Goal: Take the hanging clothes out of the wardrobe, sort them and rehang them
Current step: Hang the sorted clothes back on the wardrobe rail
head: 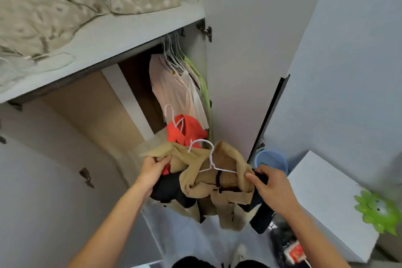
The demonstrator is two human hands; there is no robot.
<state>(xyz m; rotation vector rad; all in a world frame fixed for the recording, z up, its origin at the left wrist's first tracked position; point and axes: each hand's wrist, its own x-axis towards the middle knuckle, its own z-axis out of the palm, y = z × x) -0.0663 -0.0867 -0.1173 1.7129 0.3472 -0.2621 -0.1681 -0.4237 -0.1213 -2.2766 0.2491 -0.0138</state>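
Observation:
I hold a bundle of clothes in front of the open wardrobe. A tan garment [226,182] on a white hanger [210,159] lies on top, with a dark garment [171,189] beneath and an orange-red garment [187,129] on a second white hanger [171,115] behind. My left hand [152,169] grips the bundle's left side. My right hand [269,185] grips its right side, tan and dark cloth together. Inside the wardrobe, pale pink [171,87], white and light green clothes [203,84] hang from the rail at the right end.
A patterned quilt [65,2] lies on the wardrobe's upper shelf [134,34]. The wardrobe door [239,50] stands open on the right. A blue basin [272,159], a white box [326,198] and a green toy [378,211] are at the right.

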